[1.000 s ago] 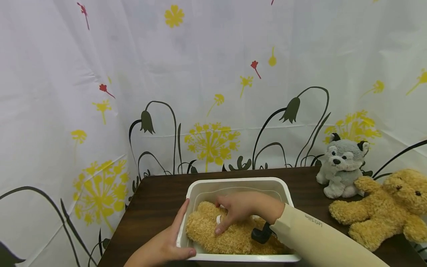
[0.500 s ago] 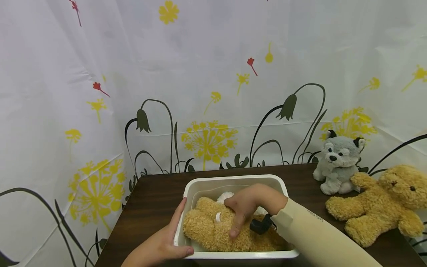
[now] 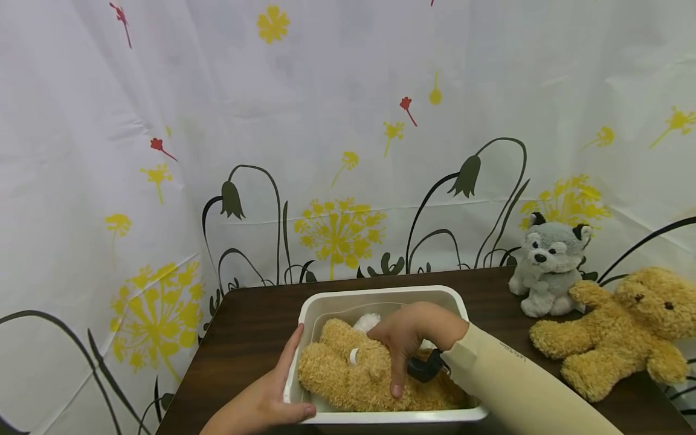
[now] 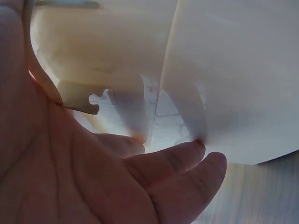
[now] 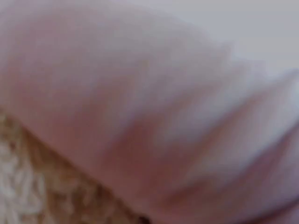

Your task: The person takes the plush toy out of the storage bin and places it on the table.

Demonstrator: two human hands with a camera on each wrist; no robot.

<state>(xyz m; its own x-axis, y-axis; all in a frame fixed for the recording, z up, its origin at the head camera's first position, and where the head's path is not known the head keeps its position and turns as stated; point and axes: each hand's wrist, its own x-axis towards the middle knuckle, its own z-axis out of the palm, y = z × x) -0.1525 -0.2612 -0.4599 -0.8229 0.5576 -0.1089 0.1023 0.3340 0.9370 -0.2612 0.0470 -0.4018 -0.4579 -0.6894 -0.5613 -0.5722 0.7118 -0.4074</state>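
A white plastic tub (image 3: 380,416) sits at the table's near edge, with a golden-brown teddy bear (image 3: 339,377) lying inside, a small white tag on its fur. My left hand (image 3: 272,389) holds the tub's near left corner, thumb on the near rim and fingers along the outer left wall. In the left wrist view the fingertips (image 4: 205,172) lie against the tub's pale wall. Reaching in from the right, my right hand (image 3: 410,332) grips the teddy bear, thumb across its body; its other fingers are hidden. Blurred fur shows under that hand in the right wrist view.
White fluff (image 3: 367,322) shows behind the teddy bear in the tub. A grey husky plush (image 3: 549,266) sits at the table's back right, with another golden teddy bear (image 3: 614,335) beside it. A flower-print curtain (image 3: 337,121) hangs behind the dark wooden table (image 3: 244,326).
My right hand has shifted right along the teddy bear, its thumb sliding with it. White fluff behind the bear has come into sight. The left hand keeps its hold on the tub.
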